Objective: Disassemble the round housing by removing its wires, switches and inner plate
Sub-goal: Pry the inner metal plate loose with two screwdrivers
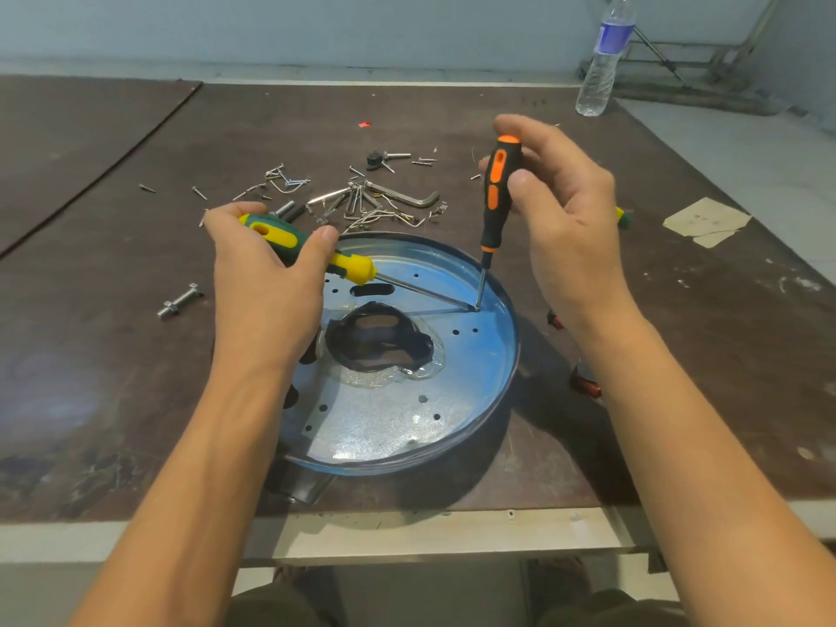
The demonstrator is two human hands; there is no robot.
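One housing (509, 355) lies on the bench (135, 355), front centre; the left hand (267, 282) grips one yellow screwdriver (353, 267), the right hand (565, 210) one orange screwdriver (495, 192), both tips meeting on its plate (384, 423).

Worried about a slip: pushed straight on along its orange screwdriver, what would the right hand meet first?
The inner plate, near the round housing rim; the orange screwdriver tip seems to touch it, depth unclear.

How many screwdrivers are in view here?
2 for certain: the green-yellow screwdriver in the left hand, the orange-black screwdriver in the right hand. A green-yellow end behind that hand may be a third.
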